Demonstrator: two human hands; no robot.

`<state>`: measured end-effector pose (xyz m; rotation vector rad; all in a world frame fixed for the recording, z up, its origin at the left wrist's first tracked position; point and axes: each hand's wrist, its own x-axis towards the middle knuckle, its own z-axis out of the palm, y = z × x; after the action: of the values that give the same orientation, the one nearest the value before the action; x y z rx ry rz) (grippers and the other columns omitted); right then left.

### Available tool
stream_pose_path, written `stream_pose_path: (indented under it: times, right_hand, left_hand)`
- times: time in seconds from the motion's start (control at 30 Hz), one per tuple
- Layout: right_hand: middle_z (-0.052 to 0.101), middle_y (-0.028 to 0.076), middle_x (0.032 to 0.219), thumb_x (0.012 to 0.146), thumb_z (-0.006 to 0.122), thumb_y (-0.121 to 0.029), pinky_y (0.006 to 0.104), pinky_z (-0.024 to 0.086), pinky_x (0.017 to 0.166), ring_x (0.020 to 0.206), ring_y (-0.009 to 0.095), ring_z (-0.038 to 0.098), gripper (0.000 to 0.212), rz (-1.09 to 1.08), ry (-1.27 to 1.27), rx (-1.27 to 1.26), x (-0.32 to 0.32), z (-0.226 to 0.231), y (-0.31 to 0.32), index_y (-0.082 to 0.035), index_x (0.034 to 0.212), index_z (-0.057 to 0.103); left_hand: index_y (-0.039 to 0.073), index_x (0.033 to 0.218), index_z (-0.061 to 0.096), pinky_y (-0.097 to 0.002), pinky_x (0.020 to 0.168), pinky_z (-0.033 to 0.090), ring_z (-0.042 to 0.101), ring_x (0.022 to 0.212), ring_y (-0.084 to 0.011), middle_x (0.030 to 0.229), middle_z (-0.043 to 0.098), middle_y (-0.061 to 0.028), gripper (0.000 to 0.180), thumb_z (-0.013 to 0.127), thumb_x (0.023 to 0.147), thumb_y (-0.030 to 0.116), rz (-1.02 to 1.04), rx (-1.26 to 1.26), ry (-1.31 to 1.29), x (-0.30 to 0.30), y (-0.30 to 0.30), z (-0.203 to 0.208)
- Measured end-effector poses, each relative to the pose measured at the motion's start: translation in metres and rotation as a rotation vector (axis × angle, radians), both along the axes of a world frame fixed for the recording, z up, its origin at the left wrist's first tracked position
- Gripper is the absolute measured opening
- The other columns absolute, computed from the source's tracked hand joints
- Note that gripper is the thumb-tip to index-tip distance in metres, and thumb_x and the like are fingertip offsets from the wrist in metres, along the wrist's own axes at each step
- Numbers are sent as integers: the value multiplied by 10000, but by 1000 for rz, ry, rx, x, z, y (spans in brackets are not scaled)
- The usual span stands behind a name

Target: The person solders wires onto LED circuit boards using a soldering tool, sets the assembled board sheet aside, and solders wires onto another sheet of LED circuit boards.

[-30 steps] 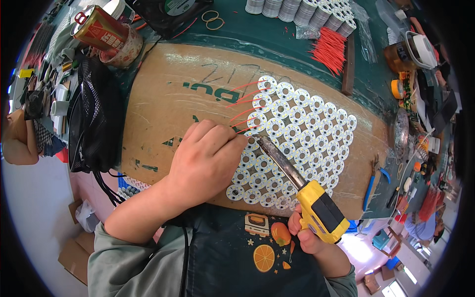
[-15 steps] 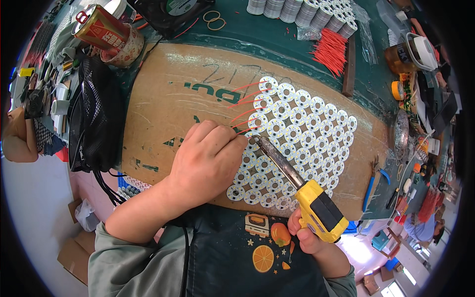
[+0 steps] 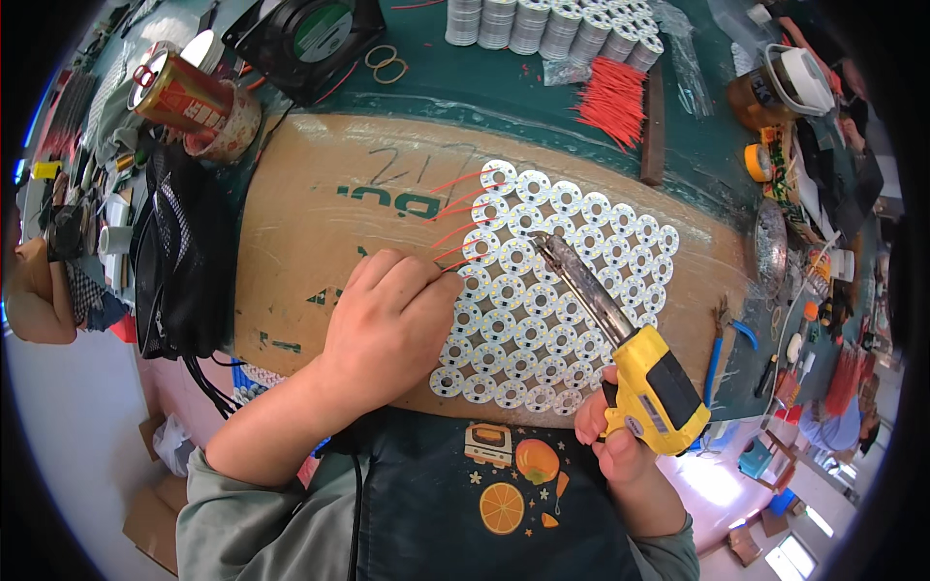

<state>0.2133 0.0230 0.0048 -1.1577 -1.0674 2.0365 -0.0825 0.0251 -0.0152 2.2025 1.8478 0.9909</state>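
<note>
White ring-shaped LED boards [image 3: 531, 292] lie in close rows on a cardboard sheet [image 3: 310, 203]. Thin red wires [image 3: 455, 234] run leftward from several boards along the left side of the rows. My left hand [image 3: 387, 315] rests at that left edge, its fingers pinched together; what they hold is hidden behind them. In my right hand [image 3: 620, 441] is a yellow soldering gun [image 3: 654, 392], gripped by its handle. The long metal barrel points up and to the left, with its tip [image 3: 539, 237] over the upper rows, apart from my left fingers.
Stacks of round boards [image 3: 533, 24] and a pile of red wires [image 3: 612, 102] sit at the back. A black fan [image 3: 310, 44], a can [image 3: 184, 92] and a black mesh bag [image 3: 179, 252] are on the left. Blue-handled pliers [image 3: 719, 353] lie right, near a lidded jar [image 3: 775, 92].
The soldering gun's tip has lifted away from my left fingers, moving up and to the right across the boards. My left hand stays pinched by the left edge. The whole view has shifted slightly.
</note>
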Motion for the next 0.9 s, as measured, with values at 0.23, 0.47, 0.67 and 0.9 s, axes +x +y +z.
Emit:
stream_pose_path:
  times: [0.23,0.47,0.67,0.9]
  right_hand:
    - [482,2,733,829,776,-409,274,410,550,610,117,480,775,-164,80,106,-1,-7,16,-23,1393,411]
    - [496,29,744,864,732,-394,296,433,486,547,145,493,715,-270,147,252,18,-18,19,5,1360,406]
    - [502,38,750,888,700,-377,296,442,480,549,147,500,678,-384,235,344,21,-28,18,8,1365,410]
    - [502,32,763,860,747,-365,312,444,517,569,162,502,710,-375,268,264,21,-24,17,-23,1384,412]
  left_hand:
    - [39,911,695,-378,705,517,618,776,-278,853,639,-75,197,717,724,-20,-50,-51,42,6,21,12]
    - [50,898,686,-398,731,507,602,802,-287,842,621,-74,129,722,776,74,-183,-70,194,2,92,55]
    - [73,945,682,-383,842,468,580,952,-247,934,618,-46,159,705,813,159,-325,87,401,28,181,23]
    - [94,832,646,-352,795,452,565,928,-214,897,593,-31,65,632,806,152,-272,74,638,41,219,6]
